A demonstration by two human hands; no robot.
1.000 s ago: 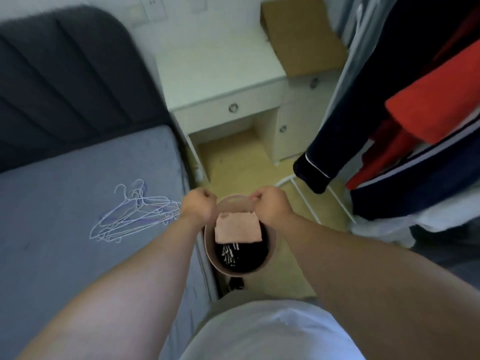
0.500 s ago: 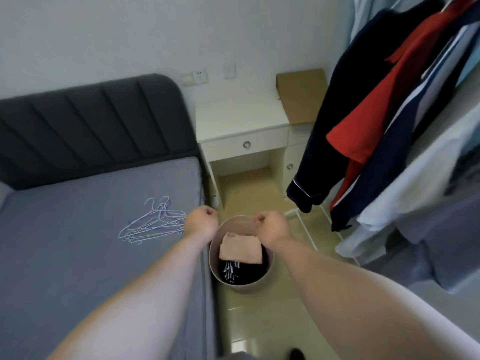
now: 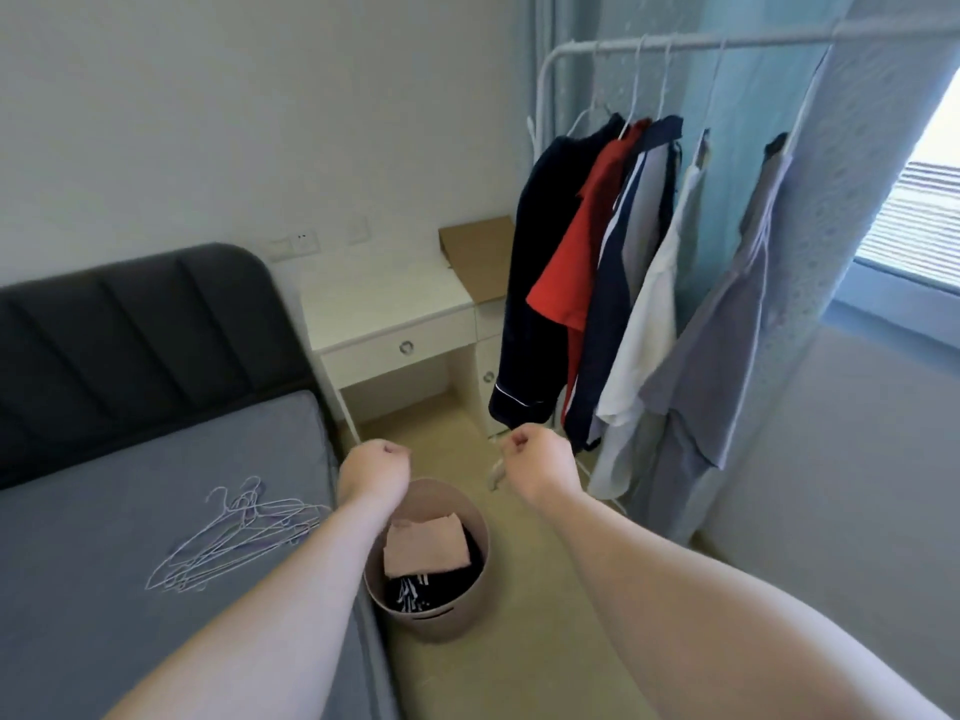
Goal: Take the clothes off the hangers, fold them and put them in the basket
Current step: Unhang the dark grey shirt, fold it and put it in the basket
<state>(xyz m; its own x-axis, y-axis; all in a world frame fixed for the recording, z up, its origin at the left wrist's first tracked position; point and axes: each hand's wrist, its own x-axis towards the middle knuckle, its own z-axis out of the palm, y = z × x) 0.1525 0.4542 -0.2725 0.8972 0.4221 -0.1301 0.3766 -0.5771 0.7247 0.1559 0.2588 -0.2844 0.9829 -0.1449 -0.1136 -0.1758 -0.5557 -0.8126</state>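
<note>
A round beige basket (image 3: 447, 618) stands on the floor beside the bed, holding a folded pink cloth (image 3: 426, 545) on top of dark folded clothes. My left hand (image 3: 375, 467) and my right hand (image 3: 540, 462) are raised above the basket with fingers curled, holding nothing. Several garments hang on a white rack (image 3: 727, 41) to the right: a dark navy piece (image 3: 535, 283), a red shirt (image 3: 571, 262), a navy piece with white trim, a white shirt (image 3: 644, 345) and a grey shirt (image 3: 727, 335). Several empty wire hangers (image 3: 234, 537) lie on the bed.
The grey bed (image 3: 130, 537) with a dark headboard fills the left. A white bedside desk (image 3: 395, 314) with a cardboard sheet (image 3: 478, 257) stands behind the basket. A light curtain (image 3: 857, 200) and a window are at the right. Beige floor lies between bed and rack.
Both hands have lifted away from the basket rim and moved apart. The view has risen from the basket up to the rack of hanging clothes.
</note>
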